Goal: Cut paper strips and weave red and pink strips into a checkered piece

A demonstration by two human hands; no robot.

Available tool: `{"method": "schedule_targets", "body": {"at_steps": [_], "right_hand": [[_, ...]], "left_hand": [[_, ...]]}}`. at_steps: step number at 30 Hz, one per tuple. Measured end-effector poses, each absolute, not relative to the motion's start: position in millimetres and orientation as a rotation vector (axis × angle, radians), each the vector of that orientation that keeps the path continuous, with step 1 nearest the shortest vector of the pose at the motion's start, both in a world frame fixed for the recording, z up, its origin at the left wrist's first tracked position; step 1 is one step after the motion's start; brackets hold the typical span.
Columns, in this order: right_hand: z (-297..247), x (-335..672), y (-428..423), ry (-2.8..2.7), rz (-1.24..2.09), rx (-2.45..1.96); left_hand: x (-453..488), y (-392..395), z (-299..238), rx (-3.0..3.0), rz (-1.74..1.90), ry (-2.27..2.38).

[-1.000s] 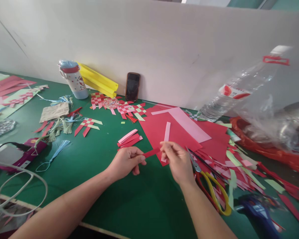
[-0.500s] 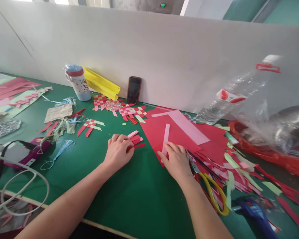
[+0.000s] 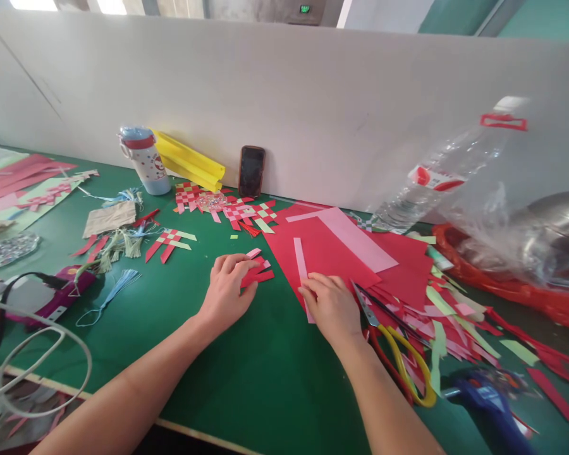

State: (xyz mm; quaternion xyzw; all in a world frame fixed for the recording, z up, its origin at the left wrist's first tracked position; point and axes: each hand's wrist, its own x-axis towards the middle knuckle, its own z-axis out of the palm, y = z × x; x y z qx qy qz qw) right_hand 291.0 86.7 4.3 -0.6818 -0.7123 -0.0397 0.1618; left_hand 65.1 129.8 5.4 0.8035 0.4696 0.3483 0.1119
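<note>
My left hand [image 3: 227,289] rests at the left edge of a small piece of red and pink paper strips [image 3: 259,273] lying on the green table. Its thumb and forefinger are apart, and the hand covers part of that piece. Between the thumb and fingertips of my right hand [image 3: 330,305] is a narrow pink paper strip [image 3: 300,259], pinched near its middle. The strip slants over the corner of a large red paper sheet [image 3: 329,246]. A wider pink strip [image 3: 358,239] lies on the same sheet. Scissors [image 3: 403,363] with yellow and red handles lie beside my right wrist.
Paper scraps [image 3: 455,328] and a blue glue gun [image 3: 490,401] lie at the right. Behind them are a plastic bottle [image 3: 439,174] and a red bag [image 3: 478,268]. A phone [image 3: 251,170] leans on the partition, with woven pieces [image 3: 189,197] near it. Tassels [image 3: 123,282] lie left.
My right hand has shifted the narrow pink strip left and turned it, so its top leans left. My left hand has opened a little, uncovering more of the red and pink piece.
</note>
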Motion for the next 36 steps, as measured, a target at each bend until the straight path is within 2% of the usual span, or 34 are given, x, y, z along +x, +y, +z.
{"method": "schedule_targets", "body": {"at_steps": [7, 13, 20, 24, 30, 36], "right_hand": [[-2.9, 296.0, 90.6, -2.047, -0.164, -1.907], [-3.8, 293.3, 89.5, -2.058, -0.222, -1.972], [-1.2, 293.9, 90.2, -1.961, -0.098, -1.844], [13.7, 286.7, 84.3, -1.743, 0.17, -1.631], [38.1, 270.3, 69.1, -1.508, 0.898, -1.439], [37.6, 269.9, 66.3, -1.336, 1.052, -1.291]], "left_hand": [[69.9, 122.7, 11.6, 2.383, 1.044, 1.154], [79.0, 107.5, 10.7, 2.485, 0.756, 0.642], [80.4, 105.2, 5.4, 2.466, 0.734, 0.656], [77.7, 106.1, 12.1, 2.333, 0.902, 0.884], [72.0, 107.3, 24.0, 2.16, 1.066, 0.9], [70.2, 107.3, 24.2, 2.27, 1.004, 0.908]]}}
